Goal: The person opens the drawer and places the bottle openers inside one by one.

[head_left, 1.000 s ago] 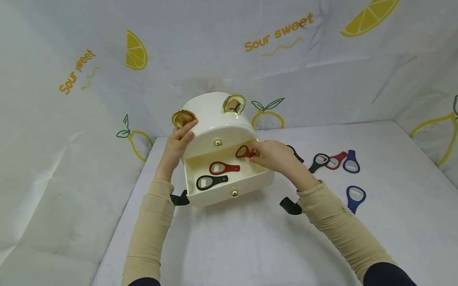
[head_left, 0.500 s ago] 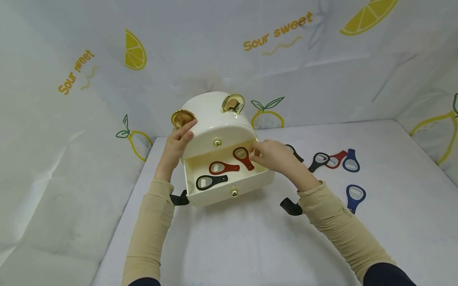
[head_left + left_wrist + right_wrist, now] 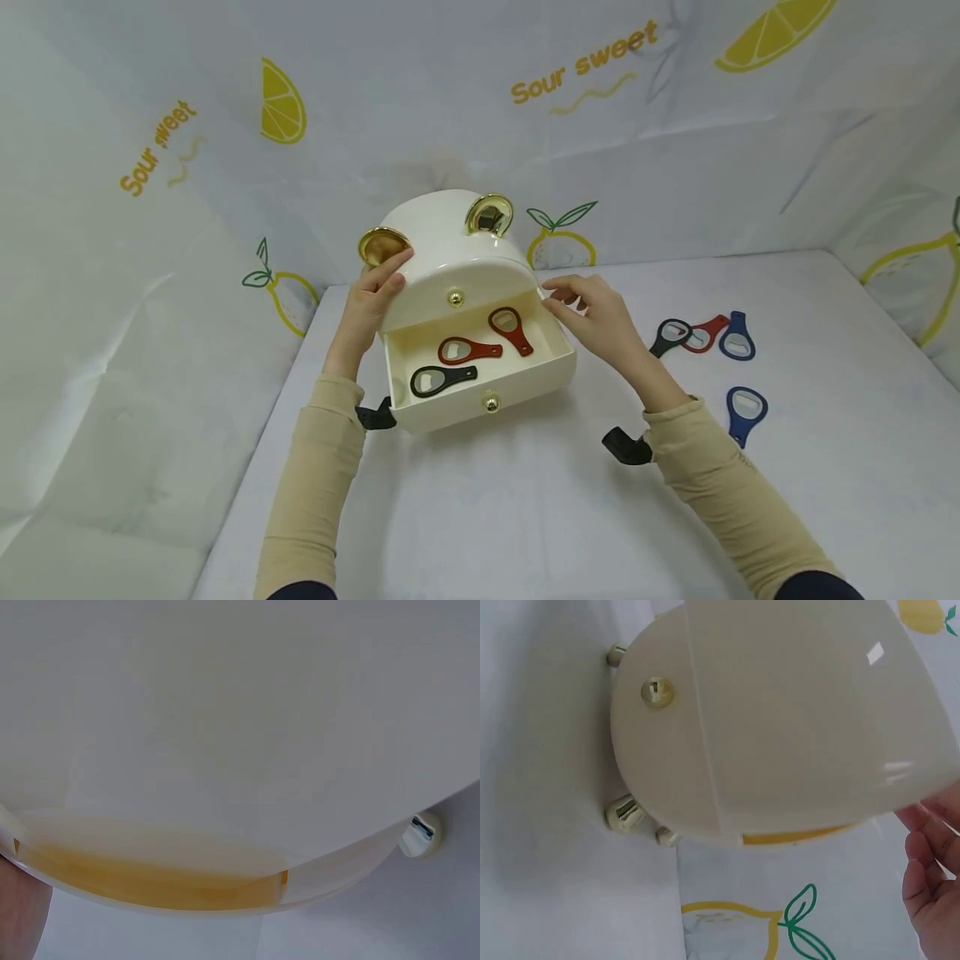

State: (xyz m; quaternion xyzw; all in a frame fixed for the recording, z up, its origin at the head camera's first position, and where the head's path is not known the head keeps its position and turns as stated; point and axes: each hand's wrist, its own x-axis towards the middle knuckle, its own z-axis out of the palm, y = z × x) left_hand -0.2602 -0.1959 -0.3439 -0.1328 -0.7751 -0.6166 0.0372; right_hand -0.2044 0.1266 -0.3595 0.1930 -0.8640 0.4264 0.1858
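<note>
A white box with gold ears (image 3: 457, 233) stands on the table, its lower drawer (image 3: 528, 383) pulled out. Inside the drawer lie a black bottle opener (image 3: 459, 374), a red bottle opener (image 3: 487, 351) and another red bottle opener (image 3: 519, 338). My left hand (image 3: 367, 312) rests against the box's left side, its extended fingers by the gold ear; part of this hand (image 3: 22, 911) edges into the left wrist view. Just beyond the drawer's right wall, my right hand (image 3: 600, 321) has loosely bent fingers and holds nothing. The right wrist view shows those fingers (image 3: 930, 840) beside the box.
On the table's right side, a black opener (image 3: 662, 344) overlaps a red opener (image 3: 717, 325), with a blue opener (image 3: 736, 322) next to them. Another blue opener (image 3: 738, 433) lies nearer the right sleeve. A lemon-printed backdrop (image 3: 420, 100) rises behind the box.
The right hand has let go of the second red bottle opener in the drawer and moved right, out past the drawer wall. The left hand stays put on the box.
</note>
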